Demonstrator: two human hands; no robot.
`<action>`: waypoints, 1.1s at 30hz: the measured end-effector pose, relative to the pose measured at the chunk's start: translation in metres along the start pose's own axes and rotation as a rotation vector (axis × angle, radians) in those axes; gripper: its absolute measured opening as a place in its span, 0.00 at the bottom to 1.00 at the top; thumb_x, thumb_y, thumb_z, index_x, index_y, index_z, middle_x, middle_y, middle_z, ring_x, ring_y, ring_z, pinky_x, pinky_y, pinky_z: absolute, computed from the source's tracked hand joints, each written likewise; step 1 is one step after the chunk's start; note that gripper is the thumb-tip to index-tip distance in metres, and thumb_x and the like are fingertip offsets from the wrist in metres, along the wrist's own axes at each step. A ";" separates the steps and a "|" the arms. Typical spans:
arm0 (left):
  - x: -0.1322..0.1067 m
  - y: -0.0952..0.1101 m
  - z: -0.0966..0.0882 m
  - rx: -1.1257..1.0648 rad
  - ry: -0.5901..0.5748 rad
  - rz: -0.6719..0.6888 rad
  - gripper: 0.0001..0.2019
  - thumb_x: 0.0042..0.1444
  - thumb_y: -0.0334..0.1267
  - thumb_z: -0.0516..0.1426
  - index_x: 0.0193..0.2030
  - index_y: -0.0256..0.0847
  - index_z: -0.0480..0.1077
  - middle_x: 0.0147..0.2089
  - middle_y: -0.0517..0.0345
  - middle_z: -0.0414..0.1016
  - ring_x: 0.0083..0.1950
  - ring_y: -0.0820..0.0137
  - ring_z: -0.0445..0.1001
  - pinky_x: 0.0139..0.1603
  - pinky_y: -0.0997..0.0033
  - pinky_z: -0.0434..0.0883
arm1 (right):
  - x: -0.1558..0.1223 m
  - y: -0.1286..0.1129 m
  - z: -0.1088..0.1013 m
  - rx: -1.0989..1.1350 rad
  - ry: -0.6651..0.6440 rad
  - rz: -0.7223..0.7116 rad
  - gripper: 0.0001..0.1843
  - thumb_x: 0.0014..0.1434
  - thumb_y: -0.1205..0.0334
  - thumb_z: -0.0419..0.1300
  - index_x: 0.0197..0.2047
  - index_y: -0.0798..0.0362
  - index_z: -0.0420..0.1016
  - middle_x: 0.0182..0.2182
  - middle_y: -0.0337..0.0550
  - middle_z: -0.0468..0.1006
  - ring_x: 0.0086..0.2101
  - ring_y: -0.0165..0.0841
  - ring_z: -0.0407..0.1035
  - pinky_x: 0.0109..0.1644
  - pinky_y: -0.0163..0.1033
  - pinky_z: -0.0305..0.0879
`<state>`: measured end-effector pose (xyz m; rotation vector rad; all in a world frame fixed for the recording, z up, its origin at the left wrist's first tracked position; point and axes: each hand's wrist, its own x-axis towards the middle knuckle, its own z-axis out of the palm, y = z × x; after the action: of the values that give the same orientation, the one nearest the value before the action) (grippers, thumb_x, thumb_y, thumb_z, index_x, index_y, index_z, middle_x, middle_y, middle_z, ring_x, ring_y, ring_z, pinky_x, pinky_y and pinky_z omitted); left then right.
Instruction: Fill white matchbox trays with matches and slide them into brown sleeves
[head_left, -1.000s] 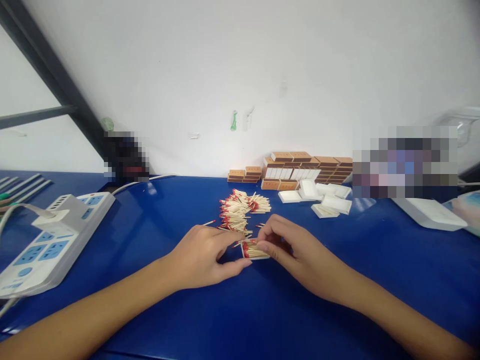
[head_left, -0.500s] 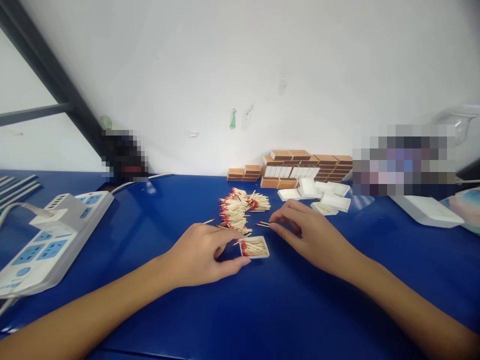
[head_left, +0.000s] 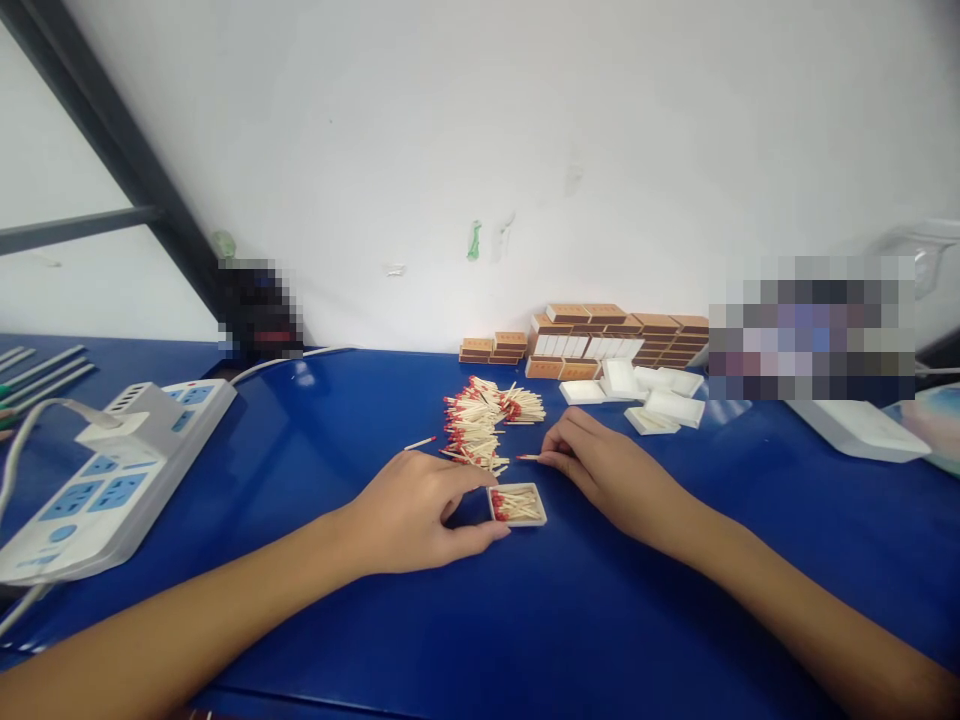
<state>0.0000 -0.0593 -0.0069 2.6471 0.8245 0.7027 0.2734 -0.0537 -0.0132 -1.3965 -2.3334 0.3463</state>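
My left hand (head_left: pixel 424 512) grips the left end of a small white matchbox tray (head_left: pixel 543 519) between thumb and forefinger. Red-headed matches (head_left: pixel 517 502) lie inside it, their heads toward the left. Just right of the tray, my right hand (head_left: pixel 611 465) pinches a match (head_left: pixel 528 457), its red head pointing left; whether a second one lies against it I cannot tell. Beyond both hands spreads a loose heap of matches (head_left: pixel 472 415) with red heads. One stray match (head_left: pixel 420 443) rests on the blue table (head_left: pixel 480 630) left of the heap.
Brown matchboxes (head_left: pixel 660 325) are stacked against the wall, with a smaller stack (head_left: pixel 493 346) to their left. Several empty white trays (head_left: pixel 675 407) lie in front. A power strip (head_left: pixel 97 490) with a plugged-in charger sits at left, and a white object (head_left: pixel 862 430) at right.
The view has shifted slightly. My right fingers have closed further around the matches, which showed as two before and now look like one. My left hand keeps its grip on the tray.
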 end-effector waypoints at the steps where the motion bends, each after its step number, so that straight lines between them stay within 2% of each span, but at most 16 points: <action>1: 0.000 0.000 0.000 0.013 0.012 0.007 0.15 0.61 0.47 0.64 0.49 0.40 0.78 0.21 0.69 0.68 0.22 0.76 0.67 0.26 0.74 0.61 | -0.001 -0.005 -0.001 0.025 0.010 -0.016 0.09 0.73 0.59 0.53 0.40 0.50 0.70 0.40 0.44 0.72 0.36 0.35 0.71 0.42 0.42 0.68; 4: 0.000 -0.001 0.000 0.035 0.012 0.009 0.15 0.61 0.46 0.64 0.49 0.41 0.78 0.21 0.69 0.68 0.22 0.76 0.68 0.26 0.74 0.60 | -0.005 -0.022 -0.003 0.099 0.008 -0.064 0.08 0.74 0.61 0.52 0.41 0.50 0.69 0.41 0.44 0.72 0.38 0.34 0.71 0.43 0.41 0.68; 8: 0.001 -0.002 0.000 0.054 -0.002 -0.004 0.15 0.61 0.46 0.64 0.51 0.42 0.77 0.21 0.69 0.69 0.22 0.76 0.68 0.26 0.74 0.60 | -0.013 -0.037 0.000 0.127 -0.086 -0.117 0.06 0.73 0.62 0.54 0.43 0.50 0.70 0.43 0.44 0.72 0.38 0.34 0.70 0.43 0.41 0.68; 14: 0.001 -0.002 -0.001 0.072 -0.008 0.018 0.15 0.62 0.47 0.63 0.51 0.40 0.77 0.21 0.68 0.69 0.22 0.76 0.68 0.26 0.74 0.60 | -0.018 -0.032 -0.001 0.159 -0.130 -0.116 0.06 0.73 0.62 0.54 0.45 0.50 0.72 0.44 0.44 0.71 0.40 0.34 0.70 0.45 0.42 0.68; 22: 0.001 -0.003 0.000 0.074 -0.010 0.043 0.14 0.63 0.46 0.63 0.50 0.41 0.76 0.22 0.68 0.69 0.22 0.75 0.69 0.26 0.74 0.61 | -0.017 -0.036 -0.001 0.228 -0.156 -0.092 0.07 0.72 0.61 0.55 0.41 0.51 0.71 0.41 0.42 0.72 0.38 0.33 0.70 0.42 0.40 0.67; 33: 0.002 -0.003 -0.001 0.074 -0.017 0.047 0.13 0.63 0.46 0.63 0.48 0.41 0.77 0.22 0.68 0.70 0.23 0.75 0.69 0.27 0.74 0.61 | -0.017 -0.034 -0.006 0.274 -0.172 -0.097 0.11 0.73 0.59 0.54 0.42 0.49 0.77 0.41 0.42 0.72 0.35 0.31 0.69 0.40 0.38 0.66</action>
<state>-0.0008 -0.0559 -0.0066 2.7423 0.8016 0.6729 0.2565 -0.0847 0.0030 -1.1592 -2.3678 0.7525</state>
